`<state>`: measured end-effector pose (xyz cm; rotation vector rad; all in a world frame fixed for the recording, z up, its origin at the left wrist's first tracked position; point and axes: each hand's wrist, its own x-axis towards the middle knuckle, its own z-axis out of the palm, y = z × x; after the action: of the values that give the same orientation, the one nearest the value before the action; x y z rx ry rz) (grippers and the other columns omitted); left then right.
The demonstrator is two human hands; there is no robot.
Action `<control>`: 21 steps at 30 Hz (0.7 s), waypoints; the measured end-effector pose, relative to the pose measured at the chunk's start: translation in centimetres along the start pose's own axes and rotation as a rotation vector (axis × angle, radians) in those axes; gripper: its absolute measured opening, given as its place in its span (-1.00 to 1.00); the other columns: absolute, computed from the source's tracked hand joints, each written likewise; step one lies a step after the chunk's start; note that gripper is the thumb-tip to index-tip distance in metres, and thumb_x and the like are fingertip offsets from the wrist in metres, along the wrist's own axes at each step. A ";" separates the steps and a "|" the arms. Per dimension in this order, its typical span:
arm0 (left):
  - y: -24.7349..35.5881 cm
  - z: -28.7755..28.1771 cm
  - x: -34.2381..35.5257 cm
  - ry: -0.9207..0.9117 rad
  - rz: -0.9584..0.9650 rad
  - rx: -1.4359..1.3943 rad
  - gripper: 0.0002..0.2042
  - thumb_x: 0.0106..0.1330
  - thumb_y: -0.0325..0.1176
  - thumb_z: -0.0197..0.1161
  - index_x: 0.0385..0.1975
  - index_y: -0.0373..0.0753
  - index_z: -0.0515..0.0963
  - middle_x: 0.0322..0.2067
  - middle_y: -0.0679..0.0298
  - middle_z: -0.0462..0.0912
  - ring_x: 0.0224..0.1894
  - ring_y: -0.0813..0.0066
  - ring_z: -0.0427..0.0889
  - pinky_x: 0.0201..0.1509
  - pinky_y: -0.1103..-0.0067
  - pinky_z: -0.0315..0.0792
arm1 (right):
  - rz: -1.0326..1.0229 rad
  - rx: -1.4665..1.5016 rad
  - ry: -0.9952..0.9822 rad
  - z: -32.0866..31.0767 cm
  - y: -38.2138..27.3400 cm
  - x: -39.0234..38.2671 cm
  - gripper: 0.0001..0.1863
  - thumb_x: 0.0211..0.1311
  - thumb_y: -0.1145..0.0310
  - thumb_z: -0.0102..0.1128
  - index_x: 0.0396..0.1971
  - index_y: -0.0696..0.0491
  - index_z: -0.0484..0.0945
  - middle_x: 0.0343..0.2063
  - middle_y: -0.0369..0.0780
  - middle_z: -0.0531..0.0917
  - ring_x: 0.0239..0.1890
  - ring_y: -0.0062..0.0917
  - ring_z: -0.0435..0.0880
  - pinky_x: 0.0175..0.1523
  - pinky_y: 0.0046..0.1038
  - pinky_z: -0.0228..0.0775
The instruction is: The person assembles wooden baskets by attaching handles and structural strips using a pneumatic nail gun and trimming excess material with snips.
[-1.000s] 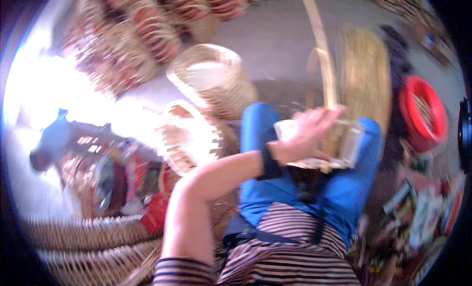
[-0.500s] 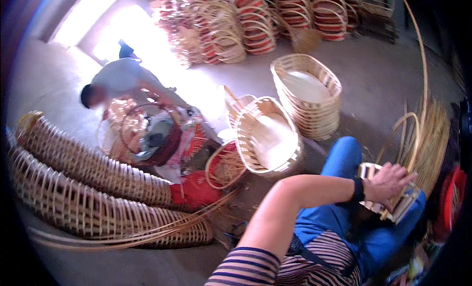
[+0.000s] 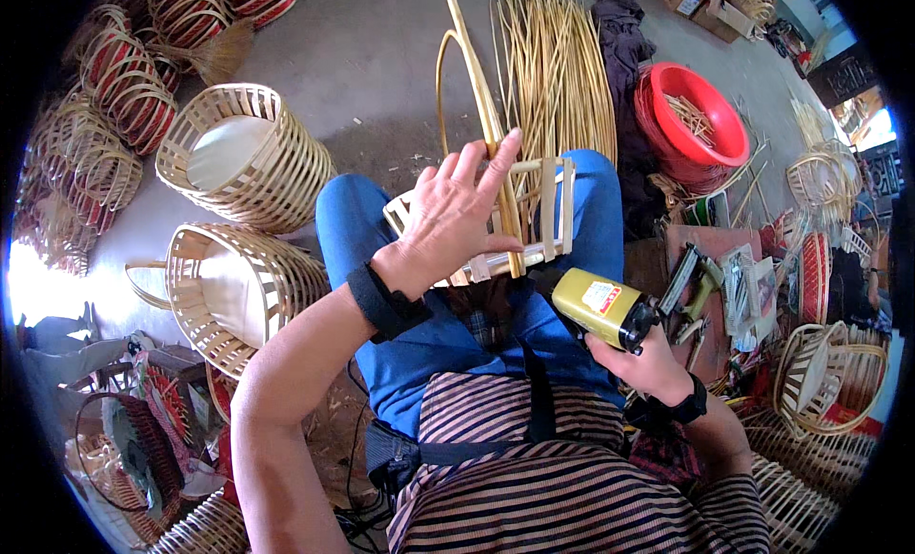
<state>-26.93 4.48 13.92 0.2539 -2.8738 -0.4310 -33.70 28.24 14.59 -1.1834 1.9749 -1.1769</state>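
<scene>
My left hand (image 3: 456, 211) grips long bamboo strips (image 3: 496, 163) against a small rectangular frame of pale slats (image 3: 562, 201), its thumb near the frame's lower bar. The frame rests across my blue-clad knees, and one strip beside the long ones bends into a loop. My right hand (image 3: 640, 365) holds an olive-yellow power tool with a black end (image 3: 594, 306), below and right of the frame, apart from it. A bundle of thin canes (image 3: 553, 73) lies on the floor beyond my knees.
Stacked woven baskets (image 3: 240, 154) and another pale basket (image 3: 224, 287) stand at left. At right are a red basin (image 3: 710, 144) with offcuts, a board with tools (image 3: 705, 335), and handled baskets (image 3: 824, 373). More red-banded baskets (image 3: 124, 78) pile at upper left.
The view has swung rightward since half a second ago, when a co-worker showed at left. The power tool in my right hand has come into view. My left hand stays on the strips and frame.
</scene>
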 end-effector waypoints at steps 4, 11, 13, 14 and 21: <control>-0.2 -0.5 -0.2 0.033 0.000 -0.008 0.02 -0.43 -0.06 0.34 0.12 -0.14 -0.12 -0.21 0.07 0.22 -0.22 0.14 0.36 -0.21 0.43 0.28 | -0.045 -0.031 -0.051 0.4 -0.7 0.3 -0.72 -0.24 0.49 0.14 -0.39 0.17 0.44 -0.44 -0.13 0.52 -0.37 -0.37 0.50 -0.23 -0.50 0.30; -0.4 -1.0 0.2 0.032 0.020 -0.066 0.00 -0.41 -0.04 0.33 0.12 -0.12 -0.13 -0.21 0.06 0.21 -0.32 0.09 0.41 -0.28 0.41 0.33 | -0.147 -0.146 -0.090 0.5 -0.6 1.1 -0.69 -0.26 0.51 0.12 -0.36 0.19 0.42 -0.44 -0.11 0.51 -0.41 -0.34 0.50 -0.29 -0.50 0.32; -0.4 -0.9 0.2 0.035 0.017 -0.055 0.00 -0.41 -0.04 0.32 0.12 -0.12 -0.12 -0.21 0.06 0.21 -0.33 0.09 0.41 -0.29 0.42 0.33 | -0.132 -0.098 -0.081 0.4 -0.7 1.3 -0.69 -0.26 0.52 0.12 -0.36 0.19 0.43 -0.44 -0.11 0.51 -0.42 -0.33 0.50 -0.30 -0.49 0.33; -0.3 -0.8 0.3 0.041 0.021 -0.044 0.00 -0.41 -0.04 0.32 0.12 -0.12 -0.12 -0.21 0.06 0.21 -0.34 0.10 0.41 -0.29 0.42 0.33 | -0.126 -0.085 -0.078 0.4 -0.8 1.3 -0.69 -0.27 0.52 0.12 -0.36 0.19 0.43 -0.45 -0.10 0.51 -0.43 -0.32 0.50 -0.30 -0.49 0.33; -0.1 -0.7 0.4 0.073 0.037 -0.043 0.00 -0.42 -0.01 0.31 0.12 -0.11 -0.11 -0.22 0.07 0.21 -0.35 0.13 0.42 -0.32 0.44 0.33 | -0.144 -0.112 -0.061 0.3 -0.5 1.2 -0.73 -0.27 0.52 0.11 -0.42 0.19 0.44 -0.49 -0.11 0.51 -0.47 -0.32 0.50 -0.33 -0.48 0.33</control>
<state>-27.14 4.10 14.57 0.2049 -2.7895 -0.4657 -33.75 26.93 14.89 -1.4219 1.9595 -1.0973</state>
